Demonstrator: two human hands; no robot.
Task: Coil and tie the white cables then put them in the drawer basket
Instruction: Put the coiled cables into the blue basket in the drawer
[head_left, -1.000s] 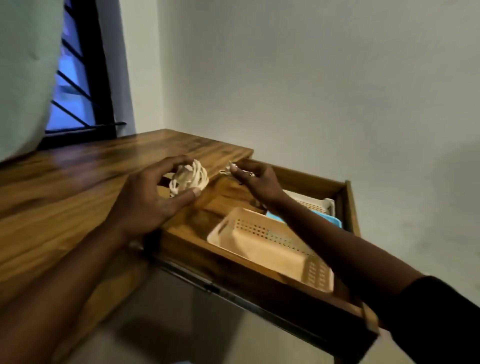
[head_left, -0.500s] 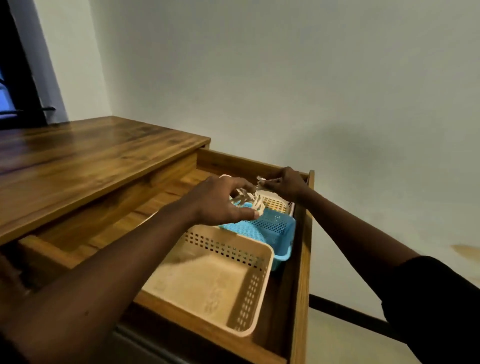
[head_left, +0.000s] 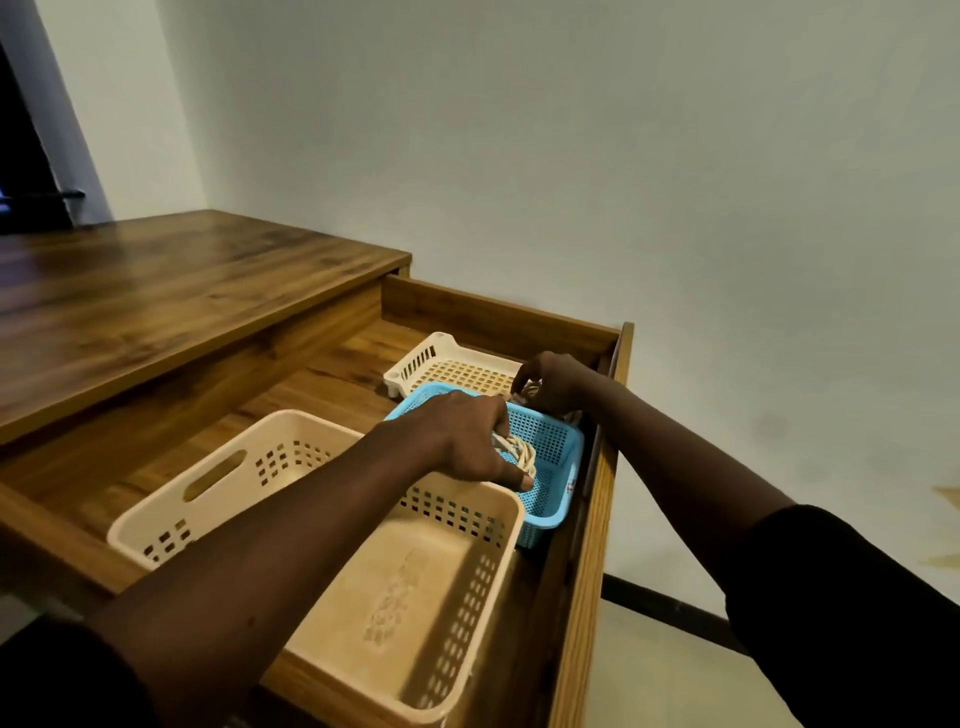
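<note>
left hand (head_left: 465, 441) gripped 1 coiled white cable (head_left: 519, 453) inside blue basket (head_left: 551, 446) | right hand (head_left: 556, 384) curled at basket's far rim, hold impossible to tell

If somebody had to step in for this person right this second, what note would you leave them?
Left hand: grips the coiled white cable, held low inside the blue basket in the open drawer.
Right hand: at the basket's far rim, apparently pinching the cable's loose end.
Done: cable coiled and in the basket, not yet let go; whether it is tied cannot be seen.
Left: set it down, release with both hands, and deal with any other cables, none of which are in view.
</note>
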